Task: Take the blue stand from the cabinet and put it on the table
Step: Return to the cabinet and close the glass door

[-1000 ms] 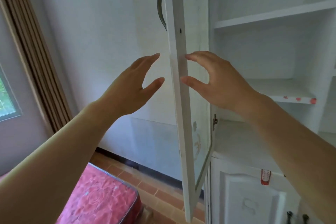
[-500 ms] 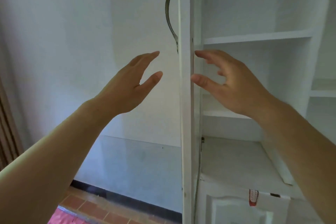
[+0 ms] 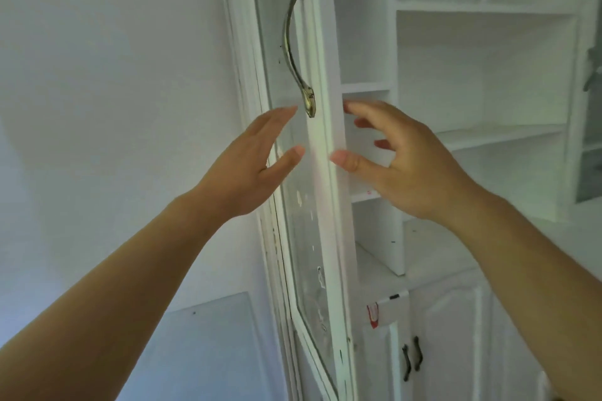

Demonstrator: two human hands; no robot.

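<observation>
Both hands raised at an open white wooden cabinet (image 3: 482, 81) with bare shelves; nothing is being held

Left hand (image 3: 247, 169) is spreading open, fingers straight, in front of the glass pane of the white-framed cabinet door (image 3: 321, 205), at about 9 o'clock from the door's leading edge. Contact with the glass cannot be told

Right hand (image 3: 413, 166) is hanging open and loosely curled at 3 o'clock of that same edge, thumb reaching toward the frame, fingertips pointing into the shelf opening. It is gripping nothing

The curved brass door handle (image 3: 294, 39) is sitting at 12 o'clock above the left hand, untouched

The blue stand is not showing anywhere: every visible shelf is looking empty and white. It may be sitting in a compartment out of view or hidden behind the door

Judged step: getting the door out of the way and searching, so the task is only starting

Next move is calling for swinging the door clear, then looking along the remaining shelves, perhaps toward 3 o'clock where a dark shape (image 3: 593, 72) is poking in at the frame edge, too cut off to identify

The small dark handles (image 3: 412, 358) of the lower cupboard doors at 5 o'clock are untouched as well
</observation>
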